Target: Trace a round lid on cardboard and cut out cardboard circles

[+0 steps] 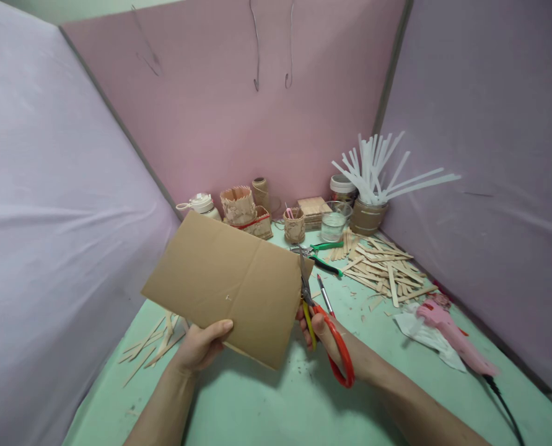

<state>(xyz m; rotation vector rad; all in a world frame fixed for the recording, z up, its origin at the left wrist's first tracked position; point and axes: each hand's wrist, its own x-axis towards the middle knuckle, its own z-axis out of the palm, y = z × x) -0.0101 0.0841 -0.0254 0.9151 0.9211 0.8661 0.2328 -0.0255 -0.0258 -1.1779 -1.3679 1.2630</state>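
Note:
My left hand (204, 347) grips the lower left edge of a flat brown cardboard sheet (224, 279), thumb on top and fingers beneath it. The sheet is held tilted above the table, with a crease running across it. In my right hand (322, 334) is a pair of scissors (343, 353) with red and yellow handles. Their dark blades sit at the sheet's right edge, near the upper right corner, where a narrow piece of card shows beyond them. My right fingers are partly hidden behind the handles.
Behind the cardboard lie green-handled pliers (326, 246) and a pen (324, 294). A heap of wooden sticks (387, 266), a cup of water (334, 223) and a pot of white glue sticks (369, 214) stand back right. A pink glue gun (456, 331) with its cord lies at right.

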